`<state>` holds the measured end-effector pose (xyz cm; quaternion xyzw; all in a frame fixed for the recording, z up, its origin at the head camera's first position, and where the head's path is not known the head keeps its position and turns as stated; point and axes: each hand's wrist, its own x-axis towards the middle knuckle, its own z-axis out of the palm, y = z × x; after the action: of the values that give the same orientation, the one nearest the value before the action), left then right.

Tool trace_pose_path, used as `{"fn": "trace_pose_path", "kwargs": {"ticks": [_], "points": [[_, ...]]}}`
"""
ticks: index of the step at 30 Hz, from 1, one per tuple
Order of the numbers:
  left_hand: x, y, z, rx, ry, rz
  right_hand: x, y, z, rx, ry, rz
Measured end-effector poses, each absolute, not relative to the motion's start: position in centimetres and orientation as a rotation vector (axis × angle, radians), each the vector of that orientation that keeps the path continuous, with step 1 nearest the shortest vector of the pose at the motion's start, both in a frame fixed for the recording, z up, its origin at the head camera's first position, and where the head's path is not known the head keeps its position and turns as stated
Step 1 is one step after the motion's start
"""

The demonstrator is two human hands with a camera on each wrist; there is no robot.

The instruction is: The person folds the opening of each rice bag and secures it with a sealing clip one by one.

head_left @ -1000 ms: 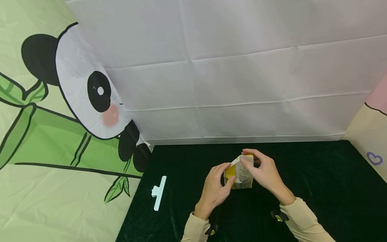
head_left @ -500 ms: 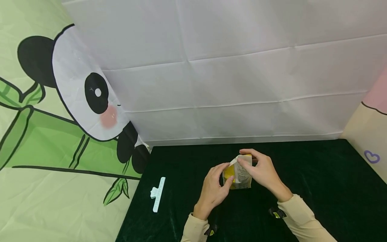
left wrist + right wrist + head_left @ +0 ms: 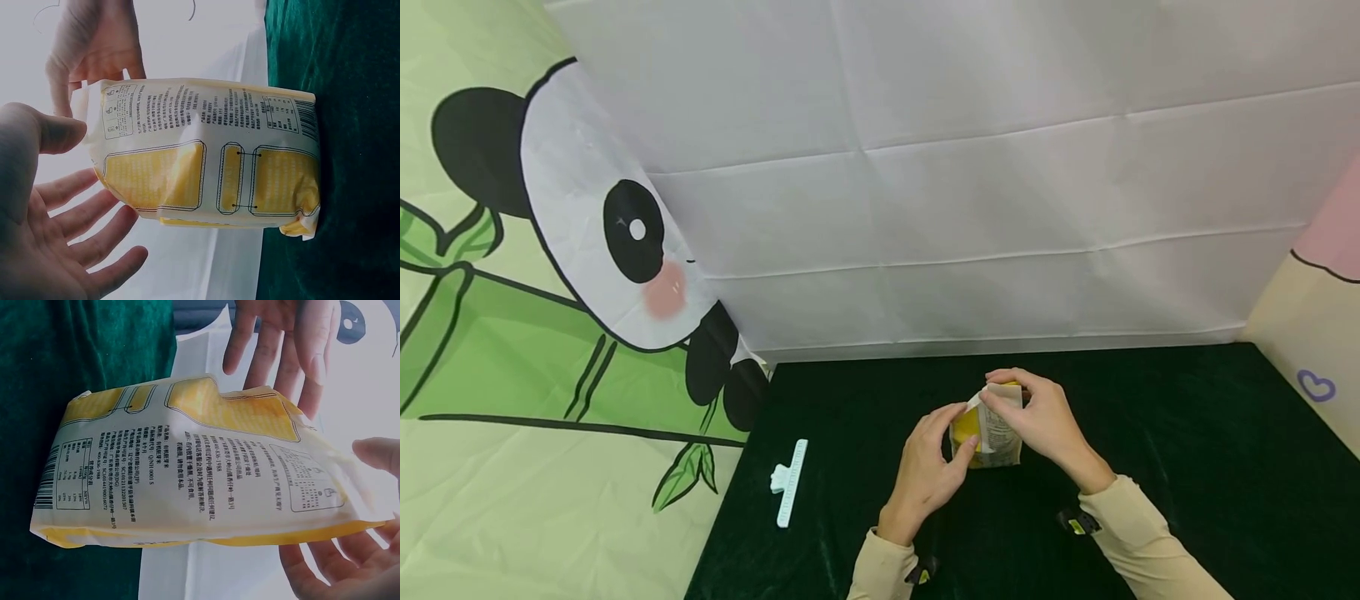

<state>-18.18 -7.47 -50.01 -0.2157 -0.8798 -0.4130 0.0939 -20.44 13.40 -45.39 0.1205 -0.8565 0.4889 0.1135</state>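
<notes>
A white and yellow food bag (image 3: 996,437), printed with text and a barcode, stands on the dark green cloth between the two hands. My left hand (image 3: 925,467) holds its left side, thumb on the front and fingertips along the upper left edge. In the left wrist view the fingers of that hand (image 3: 81,231) are spread along the bag's edge. At the bag's narrowing top, my right hand (image 3: 1045,421) has its thumb in front and its fingers behind. The right wrist view shows those right fingers (image 3: 337,562) partly hidden by the bag (image 3: 181,462).
A pale blue clip (image 3: 792,483) with a ruler-like bar lies on the green cloth (image 3: 850,417), left of the hands. White fabric (image 3: 925,208) hangs behind the table, and a panda-printed sheet (image 3: 587,208) hangs at the left.
The head view has shifted slightly, so the scene sits a little further left. My right hand has slid slightly left along the bag's top. The left hand stays at the bag's side.
</notes>
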Motion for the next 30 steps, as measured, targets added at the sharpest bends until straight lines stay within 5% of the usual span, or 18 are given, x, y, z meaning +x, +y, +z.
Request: {"fn": "trace_pose_path", "kwargs": {"ticks": [30], "points": [[-20.3, -5.7, -48.7, -0.683, -2.439, -1.284, -20.8, 13.9, -45.5, 0.407, -2.441, 1.357]]}}
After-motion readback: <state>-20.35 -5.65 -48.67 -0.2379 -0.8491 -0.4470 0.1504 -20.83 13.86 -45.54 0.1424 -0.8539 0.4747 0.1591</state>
